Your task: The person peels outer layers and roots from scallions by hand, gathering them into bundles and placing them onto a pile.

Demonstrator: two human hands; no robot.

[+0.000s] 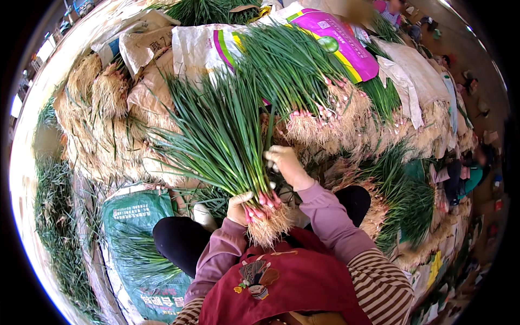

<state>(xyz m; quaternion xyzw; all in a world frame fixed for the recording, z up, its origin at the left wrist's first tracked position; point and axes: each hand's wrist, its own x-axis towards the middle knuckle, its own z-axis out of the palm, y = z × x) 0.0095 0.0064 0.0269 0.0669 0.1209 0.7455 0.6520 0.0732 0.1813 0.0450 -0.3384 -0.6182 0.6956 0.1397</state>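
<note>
A thick bunch of spring onions (230,135) with long green leaves, reddish bulbs and pale stringy roots is upright in front of my apron. Around its lower stems, just above the bulbs, my left hand (239,208) is closed. My right hand (284,164) is at the bunch's right edge, its fingers bent in beside the green leaves. Whether those fingers pinch a leaf is too small to make out. Beyond the bunch, more spring onions (292,70) lie on the pile with their roots toward me.
Sacks, one white and purple (338,40), cover the root-fringed pile ahead. A green sack (135,216) with leaves on it lies at my left. More spring onions (403,197) are heaped at my right. Several people are at the far right, one in green (472,181).
</note>
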